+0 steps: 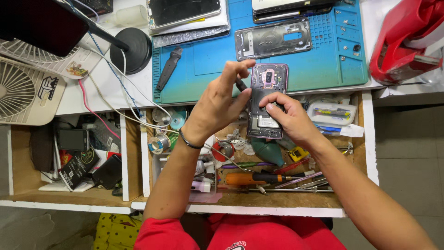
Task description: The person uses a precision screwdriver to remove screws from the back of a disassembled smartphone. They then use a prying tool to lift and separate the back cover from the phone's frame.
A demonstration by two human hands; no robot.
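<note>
An opened smartphone (267,99) with its back cover off shows its inner boards and camera module; it is held over the open drawer at the table's front edge. My right hand (286,116) grips its lower right side, thumb on the inner plate. My left hand (223,98) pinches a thin dark tool (241,84) at the phone's left edge, index finger stretched over the top corner. A dark bangle sits on my left wrist.
A blue work mat (323,55) carries a phone frame (273,38), a black knife-like tool (169,68) and more phones at the back. The open drawer (259,199) holds screwdrivers, solder and tape. A white fan (23,92) and round black stand (132,48) sit left; red bag (407,37) right.
</note>
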